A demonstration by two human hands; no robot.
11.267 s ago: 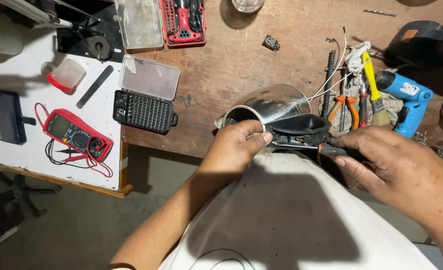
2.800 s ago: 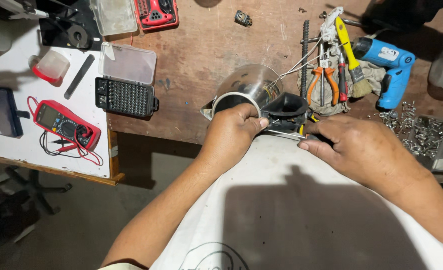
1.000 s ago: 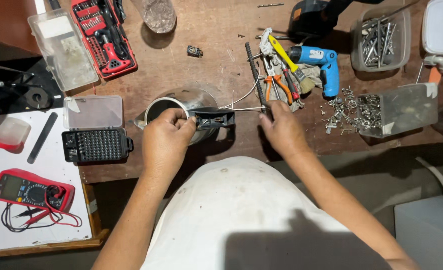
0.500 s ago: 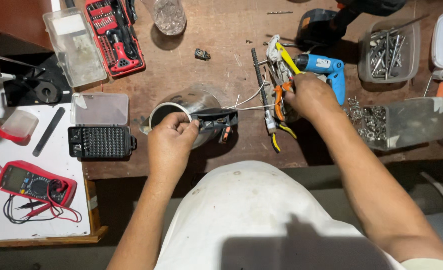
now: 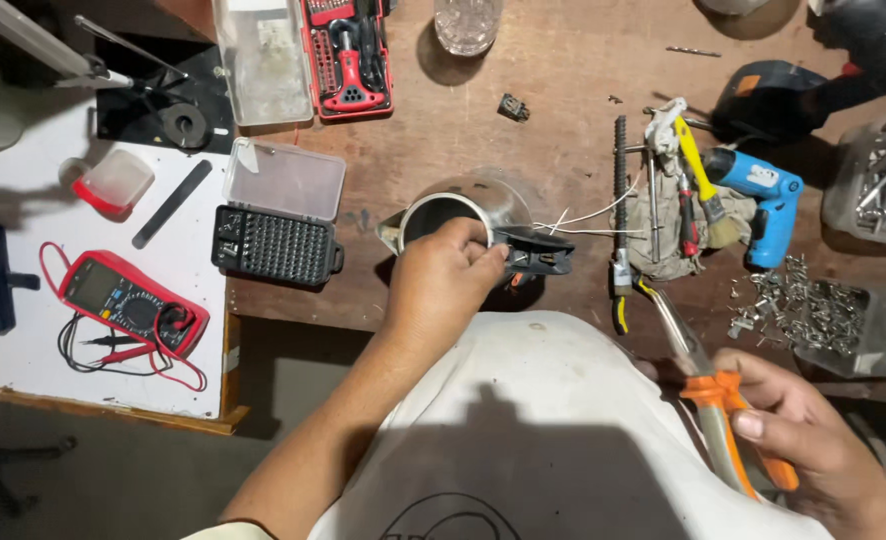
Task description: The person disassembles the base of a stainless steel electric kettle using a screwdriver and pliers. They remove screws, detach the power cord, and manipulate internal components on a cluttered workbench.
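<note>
Meanwhile, hands gripping kettle (image 5: pixel 463 205) rim and orange-handled pliers (image 5: pixel 708 385), blue drill (image 5: pixel 763 195) beside.

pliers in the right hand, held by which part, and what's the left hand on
The right hand holds the pliers by their orange handles, jaws pointing toward the bench. The left hand grips the metal kettle at its rim, beside the black handle.

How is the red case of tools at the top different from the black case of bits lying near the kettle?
The red tool case lies at the bench's far edge and holds a few larger tools; the black bit case lies nearer, close to the left hand, packed with rows of small bits. The red one is taller than wide, the black one wider. Both lie open with clear lids.
</note>
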